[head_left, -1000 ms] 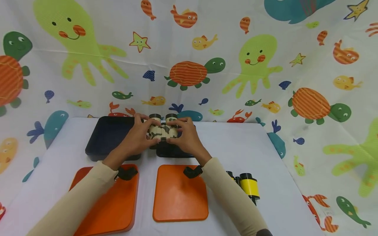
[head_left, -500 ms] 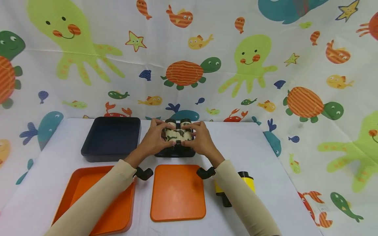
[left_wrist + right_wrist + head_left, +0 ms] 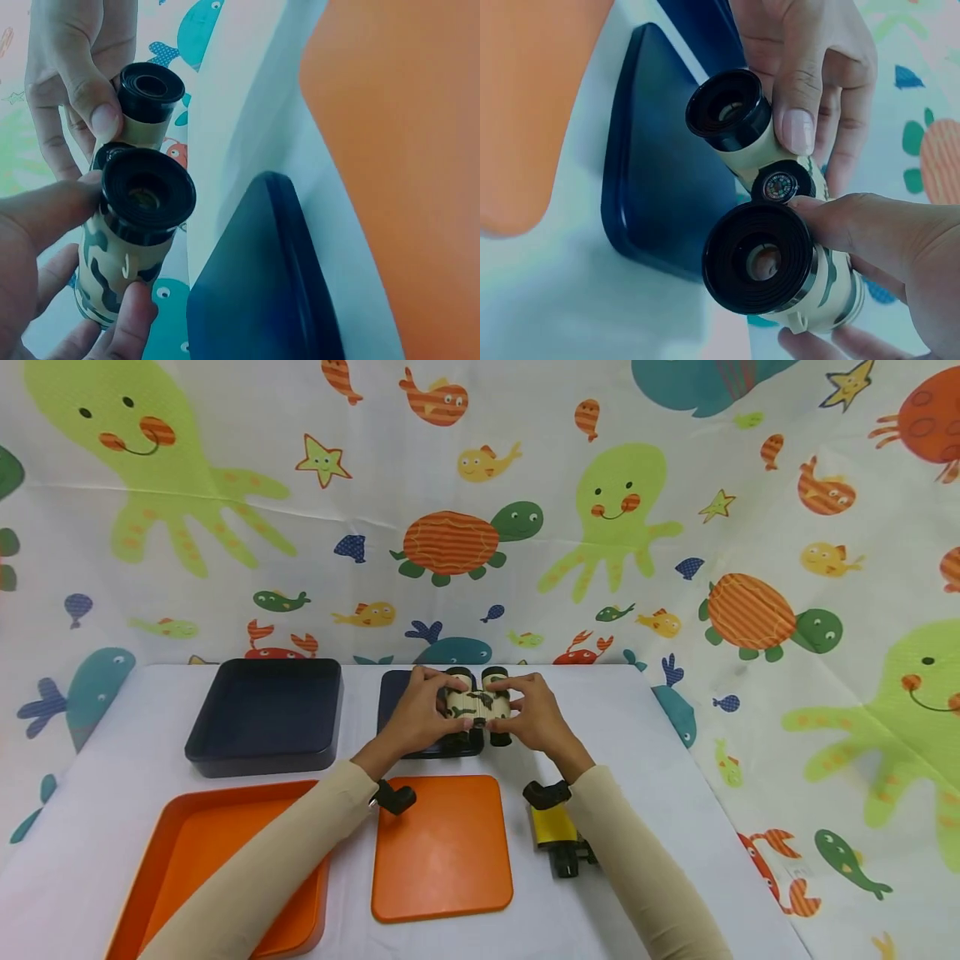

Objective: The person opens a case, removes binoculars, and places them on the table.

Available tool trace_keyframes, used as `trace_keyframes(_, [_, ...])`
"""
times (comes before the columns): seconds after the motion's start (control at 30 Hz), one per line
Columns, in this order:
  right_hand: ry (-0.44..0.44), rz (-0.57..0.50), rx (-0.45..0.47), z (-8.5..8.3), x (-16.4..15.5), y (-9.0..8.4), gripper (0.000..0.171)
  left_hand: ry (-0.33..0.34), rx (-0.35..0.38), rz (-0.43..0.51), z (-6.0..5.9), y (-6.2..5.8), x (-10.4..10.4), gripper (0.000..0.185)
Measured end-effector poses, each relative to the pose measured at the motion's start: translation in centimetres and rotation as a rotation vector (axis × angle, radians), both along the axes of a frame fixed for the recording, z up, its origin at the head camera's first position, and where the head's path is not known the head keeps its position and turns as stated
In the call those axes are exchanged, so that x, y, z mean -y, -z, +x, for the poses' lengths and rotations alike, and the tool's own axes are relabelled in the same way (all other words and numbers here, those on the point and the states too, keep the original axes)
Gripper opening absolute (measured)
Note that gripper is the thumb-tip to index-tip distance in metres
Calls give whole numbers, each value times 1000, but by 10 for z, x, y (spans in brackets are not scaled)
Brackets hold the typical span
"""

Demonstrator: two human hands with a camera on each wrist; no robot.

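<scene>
Camouflage-patterned binoculars [image 3: 477,703] are held between both hands, over the right part of the dark blue lid [image 3: 390,695]. My left hand [image 3: 420,710] grips the left barrel, its thumb near the central hinge. On the other barrel, my right hand [image 3: 542,718] has its thumb on the near side and fingers on top. Black eyecups [image 3: 148,187] face me in the left wrist view. A small round compass [image 3: 780,187] sits between the eyepieces in the right wrist view. Below the binoculars, the lid lies flat on the white table.
A dark blue tray [image 3: 262,714] stands at the back left. In front of it is an orange tray [image 3: 171,818], partly under the left sleeve. An orange lid [image 3: 442,860] lies at the front middle. Yellow and black binoculars [image 3: 553,827] are partly hidden by the right forearm.
Both hands have carried the camouflage binoculars rightward, from the lid's left side across to its right edge. The head view has turned slightly to the right.
</scene>
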State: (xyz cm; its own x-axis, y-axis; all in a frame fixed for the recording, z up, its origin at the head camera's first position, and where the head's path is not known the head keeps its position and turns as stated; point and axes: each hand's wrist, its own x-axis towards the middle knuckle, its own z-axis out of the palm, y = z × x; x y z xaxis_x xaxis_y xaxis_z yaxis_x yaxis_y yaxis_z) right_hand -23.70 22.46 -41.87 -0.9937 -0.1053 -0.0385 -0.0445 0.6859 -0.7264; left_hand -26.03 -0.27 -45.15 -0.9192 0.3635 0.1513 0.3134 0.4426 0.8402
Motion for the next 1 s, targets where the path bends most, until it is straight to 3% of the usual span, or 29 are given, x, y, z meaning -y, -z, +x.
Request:
trace_keyframes(0.4, [94,3,44,0,-31,5,58,20,-4,-6,-9,10,-38,51])
trace_keyframes(0.67, [125,16,93,3,-57,12,58,30,33,-25,-9,14,-67,49])
trace_keyframes(1.0, [149,18,99,4,-87,21,58,9,27,-47,-9,23,-102,49])
